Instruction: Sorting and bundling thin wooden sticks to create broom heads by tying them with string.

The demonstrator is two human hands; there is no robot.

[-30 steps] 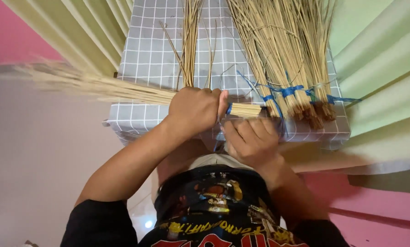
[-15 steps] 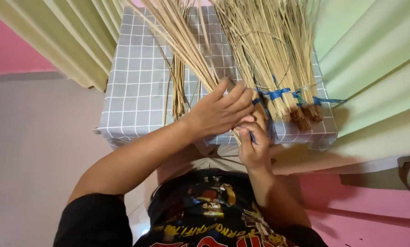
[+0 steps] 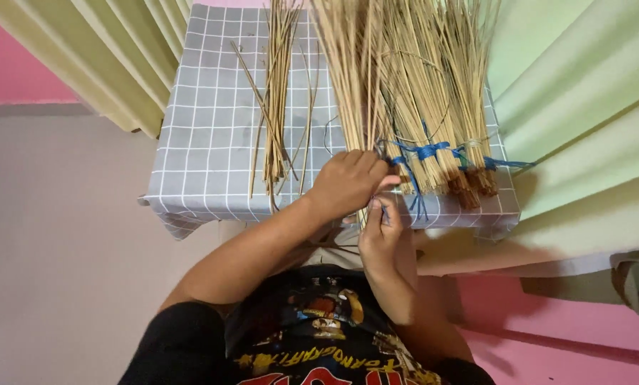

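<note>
The left hand (image 3: 348, 182) was closed around a bundle of sticks (image 3: 348, 71) pointing away along the surface (image 3: 205, 128). The right hand (image 3: 380, 232) pinched blue string (image 3: 413, 203).

Bare checked surface (image 3: 205, 135) at the left is free; loose sticks (image 3: 280, 100) and tied stick bundles (image 3: 419, 93) block the right.

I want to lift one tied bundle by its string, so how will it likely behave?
The tied bundle is probably light: thin dry sticks. Its tips fan out far from the blue string, so they would likely sag and spread. Being bound only near the butt end, sticks might slip out.
</note>
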